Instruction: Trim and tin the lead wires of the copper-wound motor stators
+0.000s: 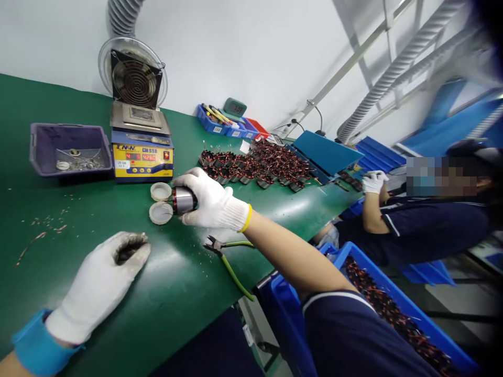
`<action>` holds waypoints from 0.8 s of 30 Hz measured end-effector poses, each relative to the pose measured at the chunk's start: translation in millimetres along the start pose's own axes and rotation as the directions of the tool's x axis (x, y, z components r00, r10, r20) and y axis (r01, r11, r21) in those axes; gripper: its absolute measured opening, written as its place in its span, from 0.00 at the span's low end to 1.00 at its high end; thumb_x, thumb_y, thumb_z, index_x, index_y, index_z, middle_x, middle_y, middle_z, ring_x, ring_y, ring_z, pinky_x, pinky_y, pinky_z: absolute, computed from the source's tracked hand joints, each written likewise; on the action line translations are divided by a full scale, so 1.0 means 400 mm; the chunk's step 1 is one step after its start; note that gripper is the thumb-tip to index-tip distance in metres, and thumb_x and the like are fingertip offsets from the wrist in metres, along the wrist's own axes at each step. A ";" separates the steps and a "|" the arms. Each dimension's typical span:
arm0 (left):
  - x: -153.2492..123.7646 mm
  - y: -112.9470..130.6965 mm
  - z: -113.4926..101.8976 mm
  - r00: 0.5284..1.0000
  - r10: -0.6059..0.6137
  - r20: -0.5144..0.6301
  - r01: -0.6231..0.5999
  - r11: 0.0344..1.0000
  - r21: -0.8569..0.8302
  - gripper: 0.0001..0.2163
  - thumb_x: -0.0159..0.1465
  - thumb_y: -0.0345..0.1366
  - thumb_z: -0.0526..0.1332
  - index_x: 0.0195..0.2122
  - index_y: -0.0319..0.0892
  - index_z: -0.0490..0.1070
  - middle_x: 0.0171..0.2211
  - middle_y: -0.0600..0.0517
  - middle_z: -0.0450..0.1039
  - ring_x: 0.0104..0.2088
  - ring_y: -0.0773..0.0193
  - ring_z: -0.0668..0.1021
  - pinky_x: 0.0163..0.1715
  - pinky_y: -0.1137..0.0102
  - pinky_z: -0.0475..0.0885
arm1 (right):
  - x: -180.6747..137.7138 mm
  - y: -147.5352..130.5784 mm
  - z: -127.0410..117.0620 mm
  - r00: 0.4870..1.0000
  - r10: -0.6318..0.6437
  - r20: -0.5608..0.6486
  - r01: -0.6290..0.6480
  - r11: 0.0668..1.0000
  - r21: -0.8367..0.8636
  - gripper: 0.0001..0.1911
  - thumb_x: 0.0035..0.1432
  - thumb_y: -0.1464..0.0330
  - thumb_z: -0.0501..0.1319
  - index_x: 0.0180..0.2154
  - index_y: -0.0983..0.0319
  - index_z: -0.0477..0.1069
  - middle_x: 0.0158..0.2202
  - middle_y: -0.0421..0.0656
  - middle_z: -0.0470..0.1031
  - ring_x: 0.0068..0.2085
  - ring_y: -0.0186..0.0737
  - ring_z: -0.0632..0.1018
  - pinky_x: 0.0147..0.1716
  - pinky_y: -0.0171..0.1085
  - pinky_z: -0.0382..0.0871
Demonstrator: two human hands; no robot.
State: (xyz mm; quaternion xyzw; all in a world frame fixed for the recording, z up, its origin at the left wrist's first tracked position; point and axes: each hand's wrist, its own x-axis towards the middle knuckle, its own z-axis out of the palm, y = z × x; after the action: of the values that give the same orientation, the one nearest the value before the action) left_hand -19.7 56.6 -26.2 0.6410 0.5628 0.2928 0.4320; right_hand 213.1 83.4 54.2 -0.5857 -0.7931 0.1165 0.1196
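Note:
My right hand (214, 203), in a white glove, is closed around a silver motor stator with copper windings (182, 200), held sideways just above two small round white dishes (161, 202). My left hand (102, 280), also gloved, rests on the green mat (118, 220) with fingers loosely curled and dirty fingertips; it holds nothing I can see. Green-handled cutters (223, 251) lie on the mat below my right wrist.
A yellow and blue solder pot (141, 149) with a fan (133, 78) behind stands at the back. A purple tray (68, 149) is left of it. Several wound stators (255, 167) lie beyond. A blue bin (393, 309) holds more. A seated person's gloved hand (373, 181) works at right.

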 end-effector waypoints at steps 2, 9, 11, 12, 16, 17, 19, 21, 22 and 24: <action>-0.003 -0.002 -0.001 1.000 0.002 0.010 -0.003 1.000 0.014 0.19 0.51 0.55 0.61 0.35 0.49 0.79 0.40 0.51 0.83 0.42 0.49 0.82 0.49 0.59 0.77 | 0.028 -0.004 -0.001 0.995 -0.027 0.092 0.031 0.999 -0.043 0.38 0.45 0.67 0.70 0.59 0.59 0.67 0.54 0.47 0.67 0.50 0.47 0.75 0.49 0.44 0.72; -0.002 -0.003 0.002 0.998 0.054 0.015 -0.055 0.997 0.047 0.16 0.53 0.53 0.62 0.35 0.49 0.78 0.40 0.50 0.83 0.41 0.49 0.82 0.48 0.60 0.77 | 0.075 -0.047 -0.009 0.959 -0.032 0.281 0.096 0.972 -0.215 0.33 0.49 0.63 0.67 0.58 0.55 0.68 0.53 0.46 0.69 0.45 0.48 0.77 0.32 0.39 0.69; -0.001 -0.001 0.003 0.998 0.058 0.007 -0.059 0.997 0.053 0.16 0.52 0.53 0.62 0.34 0.50 0.79 0.39 0.50 0.83 0.41 0.49 0.82 0.47 0.61 0.77 | 0.086 -0.053 -0.006 0.952 -0.047 0.302 0.122 0.964 -0.237 0.31 0.50 0.62 0.66 0.57 0.56 0.68 0.52 0.46 0.70 0.45 0.47 0.77 0.30 0.38 0.68; 0.000 -0.001 0.003 0.998 0.060 0.005 -0.060 0.997 0.053 0.15 0.52 0.53 0.62 0.34 0.50 0.79 0.39 0.51 0.83 0.40 0.50 0.83 0.46 0.62 0.78 | 0.091 -0.055 -0.003 0.951 -0.053 0.305 0.133 0.960 -0.247 0.31 0.50 0.62 0.66 0.56 0.57 0.68 0.52 0.46 0.70 0.45 0.47 0.77 0.30 0.37 0.67; 0.000 0.000 0.004 0.998 0.066 0.001 -0.066 0.996 0.058 0.15 0.52 0.52 0.62 0.34 0.50 0.78 0.39 0.51 0.83 0.40 0.50 0.82 0.46 0.62 0.78 | 0.098 -0.056 -0.001 0.947 -0.039 0.317 0.132 0.952 -0.276 0.31 0.50 0.62 0.67 0.56 0.57 0.68 0.52 0.46 0.72 0.46 0.48 0.77 0.31 0.37 0.68; 0.000 -0.001 0.006 0.998 0.067 0.003 -0.067 0.996 0.060 0.15 0.53 0.52 0.62 0.34 0.50 0.78 0.39 0.51 0.83 0.40 0.50 0.82 0.46 0.62 0.78 | 0.095 -0.058 -0.006 0.948 -0.037 0.315 0.126 0.955 -0.269 0.31 0.50 0.62 0.67 0.56 0.57 0.68 0.52 0.46 0.72 0.47 0.48 0.77 0.32 0.37 0.69; 0.001 -0.002 0.010 0.998 0.063 0.011 -0.064 0.996 0.057 0.16 0.53 0.53 0.62 0.35 0.49 0.79 0.39 0.50 0.83 0.41 0.49 0.82 0.47 0.61 0.78 | 0.084 -0.066 -0.025 0.956 -0.032 0.292 0.109 0.961 -0.252 0.31 0.52 0.61 0.67 0.58 0.56 0.67 0.54 0.47 0.71 0.47 0.47 0.76 0.34 0.38 0.70; 0.002 -0.004 0.013 0.998 0.061 0.021 -0.062 0.997 0.045 0.17 0.53 0.53 0.62 0.36 0.49 0.79 0.40 0.50 0.83 0.42 0.49 0.82 0.48 0.60 0.77 | 0.068 -0.078 -0.046 0.973 -0.040 0.227 0.109 0.948 -0.299 0.32 0.53 0.62 0.67 0.60 0.56 0.65 0.55 0.47 0.69 0.47 0.48 0.76 0.35 0.39 0.71; 0.002 -0.006 0.014 0.998 0.061 0.021 -0.062 0.997 0.038 0.17 0.53 0.53 0.62 0.36 0.49 0.78 0.40 0.50 0.83 0.42 0.49 0.82 0.48 0.60 0.77 | 0.061 -0.085 -0.053 0.980 -0.058 0.190 0.125 0.925 -0.358 0.31 0.55 0.63 0.66 0.60 0.56 0.65 0.55 0.48 0.68 0.48 0.49 0.75 0.35 0.40 0.71; 0.003 -0.009 0.014 0.998 0.064 0.021 -0.065 0.997 0.032 0.17 0.53 0.52 0.62 0.36 0.48 0.78 0.40 0.49 0.83 0.42 0.49 0.82 0.47 0.59 0.77 | 0.049 -0.098 -0.052 0.988 -0.083 0.127 0.137 0.852 -0.506 0.23 0.61 0.65 0.61 0.58 0.56 0.67 0.53 0.50 0.69 0.47 0.53 0.74 0.35 0.43 0.72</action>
State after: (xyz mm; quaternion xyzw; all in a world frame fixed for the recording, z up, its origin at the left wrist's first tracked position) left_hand -16.5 56.5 -32.1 0.6688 0.5422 0.2908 0.4174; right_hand 179.0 92.0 87.8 -0.5434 -0.8327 -0.0764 -0.0743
